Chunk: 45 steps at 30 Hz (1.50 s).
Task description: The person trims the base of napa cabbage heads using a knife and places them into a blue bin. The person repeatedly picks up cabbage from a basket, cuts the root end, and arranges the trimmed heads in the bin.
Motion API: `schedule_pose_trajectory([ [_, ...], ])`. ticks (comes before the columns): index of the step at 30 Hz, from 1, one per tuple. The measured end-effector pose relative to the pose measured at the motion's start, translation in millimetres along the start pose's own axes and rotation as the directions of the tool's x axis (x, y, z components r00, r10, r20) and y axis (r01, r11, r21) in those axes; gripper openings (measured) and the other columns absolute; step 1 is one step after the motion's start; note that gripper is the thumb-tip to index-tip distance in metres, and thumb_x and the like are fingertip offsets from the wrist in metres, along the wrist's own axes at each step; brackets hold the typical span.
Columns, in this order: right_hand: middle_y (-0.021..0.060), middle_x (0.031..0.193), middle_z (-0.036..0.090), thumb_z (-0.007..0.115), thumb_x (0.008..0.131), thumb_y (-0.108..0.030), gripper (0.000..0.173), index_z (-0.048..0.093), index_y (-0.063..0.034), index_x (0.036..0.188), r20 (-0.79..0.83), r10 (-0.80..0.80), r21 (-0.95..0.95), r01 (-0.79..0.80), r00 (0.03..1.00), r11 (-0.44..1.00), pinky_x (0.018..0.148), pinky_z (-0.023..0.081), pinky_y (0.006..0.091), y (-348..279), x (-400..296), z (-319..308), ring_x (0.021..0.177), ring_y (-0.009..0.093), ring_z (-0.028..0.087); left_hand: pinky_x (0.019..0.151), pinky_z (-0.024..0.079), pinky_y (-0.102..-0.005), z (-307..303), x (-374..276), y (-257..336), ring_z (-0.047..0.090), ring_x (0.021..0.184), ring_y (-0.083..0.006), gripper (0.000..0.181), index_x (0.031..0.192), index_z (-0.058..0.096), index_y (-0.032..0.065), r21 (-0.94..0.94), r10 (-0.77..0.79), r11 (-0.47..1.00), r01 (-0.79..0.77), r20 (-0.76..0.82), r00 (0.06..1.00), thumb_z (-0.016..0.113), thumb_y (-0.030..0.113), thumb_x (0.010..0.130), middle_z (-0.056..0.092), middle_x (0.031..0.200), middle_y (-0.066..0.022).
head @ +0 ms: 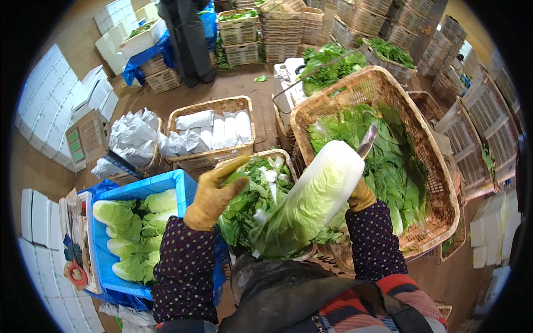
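Note:
A large napa cabbage (310, 200) slants before me, its pale base up and its leafy end down by my apron. My right hand (361, 196), in a yellow glove, is at the cabbage's right side and mostly hidden by it. A knife blade (368, 140) juts out from behind the base on that side; its handle is out of sight. My left hand (216, 195), gloved too, is raised with fingers apart and holds nothing. Below it, a crate (288, 157) holds loose green leaves and white trimmings (270, 177).
On my left a blue-lined box (185, 187) holds several napa cabbages (125, 237). A big dirty plastic crate (447, 195) of leaves stands at right. Ahead are a crate of white-wrapped bundles (227, 129), a digital scale (83, 137) and a standing person (187, 41).

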State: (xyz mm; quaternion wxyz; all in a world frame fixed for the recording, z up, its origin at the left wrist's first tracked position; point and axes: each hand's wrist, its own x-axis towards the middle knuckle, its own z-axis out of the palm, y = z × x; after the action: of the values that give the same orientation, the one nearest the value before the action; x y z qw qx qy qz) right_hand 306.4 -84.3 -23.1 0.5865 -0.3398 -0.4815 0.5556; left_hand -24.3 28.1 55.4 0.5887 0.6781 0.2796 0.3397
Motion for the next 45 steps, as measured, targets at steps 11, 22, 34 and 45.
schedule_pose_trajectory([
  [11, 0.0033, 0.058, 0.056, 0.072, 0.075, -0.041, 0.041, 0.060, -0.0034, 0.088, -0.168, 0.741, -0.083, -0.758, 0.651, 0.647, 0.042, 0.045, 0.0250, 8, 53, 121, 0.046, 0.013, 0.054, 0.099, 0.041, -0.0379, 97, -116, -79, 0.050, 0.116, -0.0235, 0.075, 0.139, 0.032, 0.0057, -0.916, -0.231, 0.235, 0.325, 0.272, 0.934, 0.073, 0.018, 0.076, 0.049, 0.131, -0.0093],
  [22, 0.0080, 0.096, 0.067, 0.064, 0.081, -0.045, 0.061, 0.050, -0.0034, 0.124, 0.032, 0.763, -0.254, -0.733, 0.645, 0.631, 0.049, 0.044, 0.0204, 63, 118, 194, 0.054, 0.007, 0.050, 0.097, 0.043, -0.0373, -84, -239, -43, 0.049, 0.116, -0.0237, 0.073, 0.131, 0.040, 0.0035, -0.770, -0.329, 0.628, -0.109, -0.390, 0.860, 0.076, 0.009, 0.068, 0.051, 0.124, -0.0122],
  [34, 0.0161, 0.098, 0.065, 0.071, 0.077, -0.029, 0.067, 0.042, -0.0088, 0.134, 0.544, 0.540, -0.699, -0.008, 0.643, 0.715, 0.066, 0.051, 0.0374, 178, 102, 415, 0.078, 0.026, 0.064, 0.087, 0.045, -0.0351, -280, -508, 49, 0.057, 0.097, -0.0214, 0.067, 0.122, 0.047, 0.0005, 0.352, 0.178, 0.822, 0.447, -0.906, 0.385, 0.078, 0.027, 0.069, 0.058, 0.109, -0.0084],
  [45, 0.0213, 0.115, 0.052, 0.074, 0.072, -0.026, 0.104, 0.003, -0.0138, 0.146, 0.377, 0.801, -0.886, 0.432, 0.465, 0.166, 0.068, 0.052, 0.0454, 269, 94, 505, 0.084, 0.036, 0.064, 0.098, 0.041, -0.0440, -273, -439, 90, 0.052, 0.114, -0.0297, 0.077, 0.131, 0.041, 0.0045, 0.600, -0.053, 0.252, 0.760, -0.775, 0.630, 0.069, 0.046, 0.073, 0.050, 0.127, -0.0158],
])
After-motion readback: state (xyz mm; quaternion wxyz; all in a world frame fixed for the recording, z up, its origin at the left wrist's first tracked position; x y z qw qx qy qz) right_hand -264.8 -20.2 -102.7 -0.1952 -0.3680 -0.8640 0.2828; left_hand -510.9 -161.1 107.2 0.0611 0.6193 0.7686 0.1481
